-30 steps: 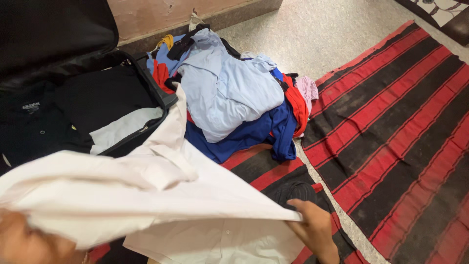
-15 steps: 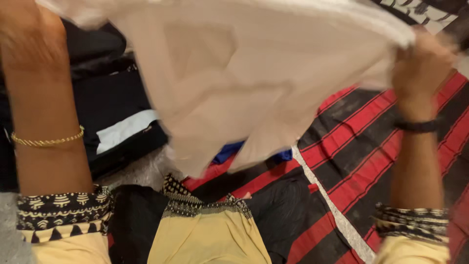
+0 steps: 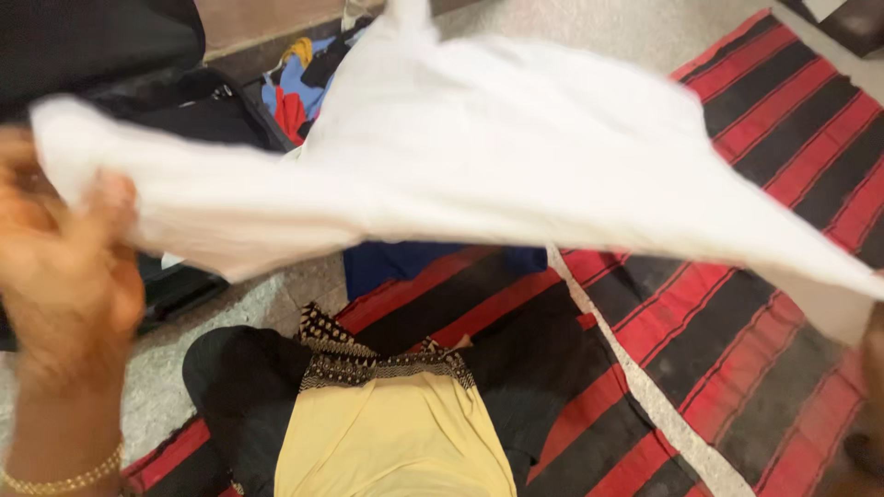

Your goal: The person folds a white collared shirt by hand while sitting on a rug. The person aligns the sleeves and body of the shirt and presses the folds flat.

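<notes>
A large white garment [image 3: 497, 156] is spread in the air across the view, blurred by motion. My left hand [image 3: 64, 267] grips its left edge at the left of the view. My right hand [image 3: 873, 350] shows only as a sliver at the right edge, at the cloth's lower right corner; its grip is mostly hidden. Below the cloth I see my lap in a yellow top with a black patterned hem [image 3: 396, 433] and black trousers [image 3: 239, 387].
An open black suitcase [image 3: 175, 110] with dark clothes lies at the back left. A pile of blue, red and yellow clothes [image 3: 295, 92] sits behind the white cloth. A red and black striped mat [image 3: 737, 322] covers the speckled floor [image 3: 599, 23].
The white garment has swung down from high in front of the camera to a lower, flatter spread. Both my hands have dropped and moved wide apart, the right one nearly out of view.
</notes>
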